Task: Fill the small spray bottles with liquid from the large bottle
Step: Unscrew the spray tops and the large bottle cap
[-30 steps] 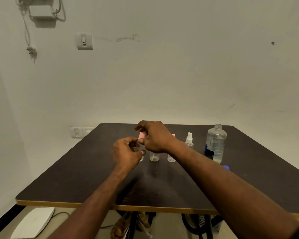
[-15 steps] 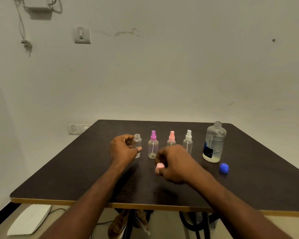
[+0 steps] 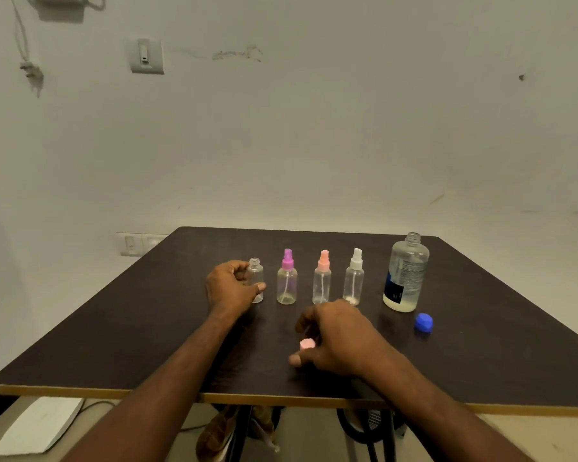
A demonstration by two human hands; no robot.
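Right hand point(image 3: 337, 338) lowered near table edge, gripping pink sprayer point(image 3: 307, 344); left hand point(image 3: 231, 288) still clasps uncapped bottle point(image 3: 256, 278).

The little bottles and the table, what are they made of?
The small spray bottles look like clear, glossy plastic: you can see the thin tubes inside them. The table looks like dark board with a matte top; its pale front edge hints at a laminate layer, though that is uncertain.

Left hand point(image 3: 231, 288) curls its grip around something upright; right hand point(image 3: 334, 335) hangs low, fingers point(image 3: 296, 360) curled downward.
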